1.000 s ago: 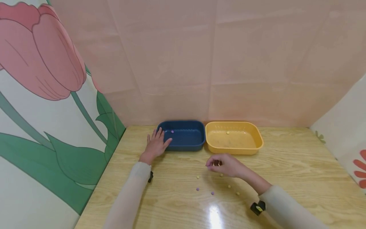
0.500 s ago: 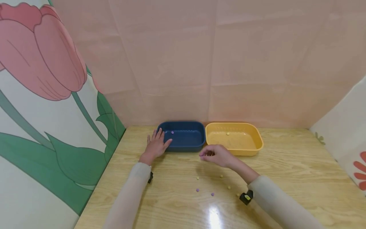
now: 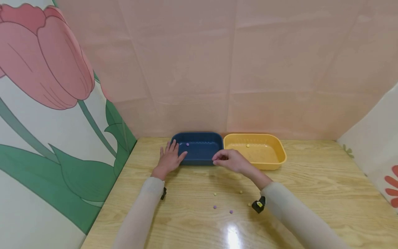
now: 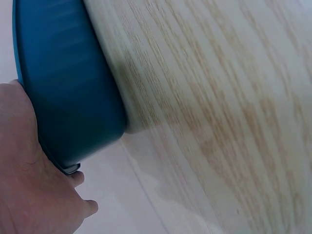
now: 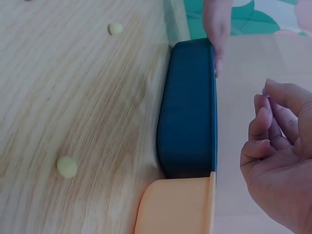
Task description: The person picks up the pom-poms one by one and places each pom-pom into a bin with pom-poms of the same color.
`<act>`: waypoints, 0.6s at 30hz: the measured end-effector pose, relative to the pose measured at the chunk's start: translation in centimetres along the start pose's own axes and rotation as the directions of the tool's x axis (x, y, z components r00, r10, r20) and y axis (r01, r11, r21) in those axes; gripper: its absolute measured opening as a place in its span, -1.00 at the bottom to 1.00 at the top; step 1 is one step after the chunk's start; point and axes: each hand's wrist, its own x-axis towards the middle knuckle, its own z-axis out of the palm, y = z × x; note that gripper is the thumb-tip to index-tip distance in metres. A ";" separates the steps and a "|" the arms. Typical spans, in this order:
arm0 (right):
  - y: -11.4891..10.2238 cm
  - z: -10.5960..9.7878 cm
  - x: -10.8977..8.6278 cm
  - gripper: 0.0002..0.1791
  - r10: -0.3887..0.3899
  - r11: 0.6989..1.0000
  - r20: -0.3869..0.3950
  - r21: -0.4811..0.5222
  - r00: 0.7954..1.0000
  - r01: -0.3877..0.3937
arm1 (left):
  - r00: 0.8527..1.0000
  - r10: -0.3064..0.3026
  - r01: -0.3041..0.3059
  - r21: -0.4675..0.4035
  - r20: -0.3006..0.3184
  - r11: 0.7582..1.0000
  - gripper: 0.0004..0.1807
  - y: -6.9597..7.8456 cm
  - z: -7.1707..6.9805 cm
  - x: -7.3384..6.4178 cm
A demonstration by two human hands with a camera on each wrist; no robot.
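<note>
My left hand (image 3: 169, 159) rests on the left end of a dark blue tray (image 3: 199, 162), fingers spread over its rim. A small purple ball (image 3: 187, 145) lies inside that tray. Above the tray's front right corner, my right hand (image 3: 231, 160) pinches another small purple ball (image 5: 264, 91) between thumb and fingertips; only a sliver of it shows in the right wrist view. To the right, touching the blue one, stands a yellow tray (image 3: 267, 166) with a pale yellow ball (image 3: 247, 146) in it.
On the wooden table (image 3: 186, 221), nearer the body, lie two purple balls, one left (image 3: 215, 207) and one right (image 3: 231, 212). Pale yellow balls (image 3: 240, 192) are scattered around them, one partly behind the right wrist's black camera (image 3: 258, 204). A pink backdrop (image 3: 186, 86) rises behind the trays.
My right hand has moved forward and left, from over the table in front of the yellow tray to the blue tray's front right corner. The left hand has stayed put.
</note>
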 end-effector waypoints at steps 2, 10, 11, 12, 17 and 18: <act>0.1 0.1 0.4 -0.85 0.009 1.000 0.000 0.017 1.000 -0.009 | 1.000 0.002 -0.002 0.006 -0.003 1.000 -0.10 -0.1 0.1 0.0; 0.6 0.1 1.8 -0.78 0.055 0.998 -0.027 0.044 0.998 -0.054 | 1.000 0.004 -0.004 0.018 -0.003 1.000 -0.08 -0.3 0.4 0.3; 0.6 0.1 2.0 -0.80 0.059 0.998 -0.036 0.040 0.998 -0.058 | 1.000 0.002 -0.002 0.022 -0.004 1.000 -0.08 -0.3 0.4 0.3; 0.6 0.0 2.2 -0.81 0.063 0.997 -0.046 0.040 0.997 -0.061 | 1.000 0.002 -0.002 0.025 -0.006 1.000 -0.07 -0.3 0.4 0.3; 0.8 -0.2 3.1 -0.84 0.079 0.996 -0.064 0.042 0.995 -0.076 | 1.000 0.004 -0.003 0.024 -0.009 1.000 -0.09 -0.1 0.2 0.1; 0.9 -0.2 3.3 -0.83 0.087 0.995 -0.065 0.045 0.994 -0.084 | 1.000 0.003 -0.003 0.023 -0.007 1.000 -0.09 -0.1 0.2 0.1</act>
